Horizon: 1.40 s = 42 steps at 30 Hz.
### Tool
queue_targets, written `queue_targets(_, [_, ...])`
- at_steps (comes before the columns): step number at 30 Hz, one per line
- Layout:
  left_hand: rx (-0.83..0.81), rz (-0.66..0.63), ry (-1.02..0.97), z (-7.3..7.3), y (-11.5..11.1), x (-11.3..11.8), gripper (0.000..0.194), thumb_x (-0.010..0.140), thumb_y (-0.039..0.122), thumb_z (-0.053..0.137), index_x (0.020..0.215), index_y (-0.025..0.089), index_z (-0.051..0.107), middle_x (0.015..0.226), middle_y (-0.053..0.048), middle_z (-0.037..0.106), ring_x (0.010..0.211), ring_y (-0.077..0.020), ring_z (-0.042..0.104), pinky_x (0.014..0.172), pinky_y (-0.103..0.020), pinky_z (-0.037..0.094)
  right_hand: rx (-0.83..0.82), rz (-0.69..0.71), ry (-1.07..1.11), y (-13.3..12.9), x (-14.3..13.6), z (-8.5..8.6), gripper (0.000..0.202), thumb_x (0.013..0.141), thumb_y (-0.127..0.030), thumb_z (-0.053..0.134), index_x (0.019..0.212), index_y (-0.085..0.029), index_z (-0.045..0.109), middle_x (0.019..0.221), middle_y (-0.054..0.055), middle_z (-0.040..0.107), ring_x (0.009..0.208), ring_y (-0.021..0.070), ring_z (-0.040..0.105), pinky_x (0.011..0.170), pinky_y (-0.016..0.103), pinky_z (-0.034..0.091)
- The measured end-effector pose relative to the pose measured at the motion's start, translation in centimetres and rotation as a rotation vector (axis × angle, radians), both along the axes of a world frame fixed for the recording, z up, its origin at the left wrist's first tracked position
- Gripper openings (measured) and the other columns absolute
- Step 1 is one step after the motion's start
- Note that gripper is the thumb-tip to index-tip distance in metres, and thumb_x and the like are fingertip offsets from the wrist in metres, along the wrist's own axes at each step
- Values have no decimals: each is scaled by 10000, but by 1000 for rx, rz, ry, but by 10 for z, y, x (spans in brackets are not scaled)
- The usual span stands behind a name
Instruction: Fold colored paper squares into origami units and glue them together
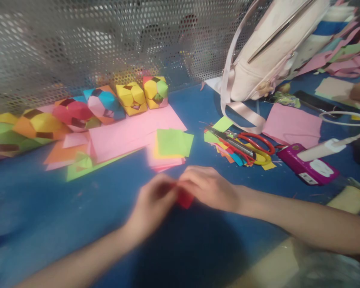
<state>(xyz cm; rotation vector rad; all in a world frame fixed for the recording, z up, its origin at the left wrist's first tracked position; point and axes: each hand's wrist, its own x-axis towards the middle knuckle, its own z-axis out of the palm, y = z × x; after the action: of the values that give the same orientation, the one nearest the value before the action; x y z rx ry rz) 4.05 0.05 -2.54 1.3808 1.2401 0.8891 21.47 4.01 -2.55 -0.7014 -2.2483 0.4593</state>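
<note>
A small red piece of paper (185,198) is pinched between my two hands near the middle of the view. My left hand (154,202) holds its left side with fingers closed, slightly blurred. On the upper right side of the paper, my right hand (208,188) has its fingers pressed together. Just beyond my hands lies a stack of small squares with a green sheet (171,143) on top, over yellow and pink ones. Larger pink sheets (120,136) lie behind and to the left.
Folded paper shapes, among them a yellow one (131,98), line the perforated metal panel (93,44). Scissors (255,148), a purple device (307,165) with a cable, pink paper (292,125) and a pale bag (258,60) are at the right. A person's hand shows at the right edge.
</note>
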Motion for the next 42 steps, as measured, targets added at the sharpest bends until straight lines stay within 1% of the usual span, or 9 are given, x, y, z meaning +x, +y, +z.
queue_targets(8, [89, 60, 50, -5, -2, -3, 80, 842, 212, 545, 778, 188, 585, 734, 25, 608, 681, -92, 561, 655, -201, 450, -340, 39, 57, 1, 3, 9, 177, 904, -191, 444, 837, -145, 601, 764, 31, 639, 710, 113, 592, 664, 217, 467])
queue_targets(13, [74, 21, -12, -2, -3, -2, 50, 847, 227, 548, 866, 212, 592, 783, 31, 632, 707, -90, 586, 668, -191, 463, -150, 22, 38, -1, 1, 4, 165, 863, -145, 477, 732, -142, 579, 672, 28, 602, 635, 117, 550, 613, 229, 443])
queue_targets(16, [112, -11, 74, 0, -3, -1, 87, 855, 228, 537, 882, 216, 619, 801, 25, 643, 722, -92, 585, 680, -192, 457, -104, 53, 21, 0, 1, 4, 194, 877, -140, 454, 738, -137, 589, 695, 47, 620, 665, 128, 564, 639, 240, 449])
queue_targets(22, [194, 85, 151, -1, -5, -2, 121, 857, 222, 520, 822, 187, 631, 768, 4, 638, 693, -106, 572, 655, -212, 452, -428, -8, 10, -1, 4, 14, 138, 876, -227, 484, 851, -147, 594, 738, 19, 628, 653, 107, 570, 599, 206, 452])
queue_targets(25, [156, 97, 155, -1, -4, -1, 99, 831, 212, 545, 773, 175, 615, 731, 2, 625, 667, -111, 567, 632, -218, 450, -322, -62, 9, -2, 3, 11, 185, 877, -206, 469, 737, -151, 577, 660, 12, 592, 609, 108, 538, 579, 217, 428])
queue_targets(28, [115, 74, 134, -2, -1, 0, 107, 817, 238, 567, 741, 172, 603, 702, 5, 619, 652, -113, 568, 616, -218, 452, -170, -19, 21, -1, 2, 6, 218, 885, -188, 450, 714, -154, 580, 672, 33, 605, 647, 127, 552, 629, 246, 435])
queue_targets(35, [161, 188, 39, -7, 0, -1, 82, 806, 230, 585, 750, 173, 606, 773, -6, 628, 704, -117, 587, 656, -220, 468, -455, -79, 53, -1, 2, 11, 171, 857, -267, 519, 911, -126, 598, 754, 30, 634, 633, 110, 569, 580, 211, 448])
queue_targets(39, [94, 163, -55, -7, 0, 2, 87, 795, 238, 599, 744, 170, 579, 835, -14, 632, 746, -124, 609, 681, -230, 485, -296, -78, 39, -3, 0, 5, 187, 861, -185, 470, 717, -139, 581, 654, 20, 592, 595, 110, 531, 576, 223, 412])
queue_targets(42, [26, 107, -91, -6, 0, 3, 87, 798, 254, 597, 814, 177, 561, 834, -13, 643, 752, -131, 625, 670, -232, 490, -196, -57, 35, -3, -1, 2, 221, 870, -165, 455, 688, -139, 577, 653, 30, 598, 616, 117, 538, 606, 234, 408])
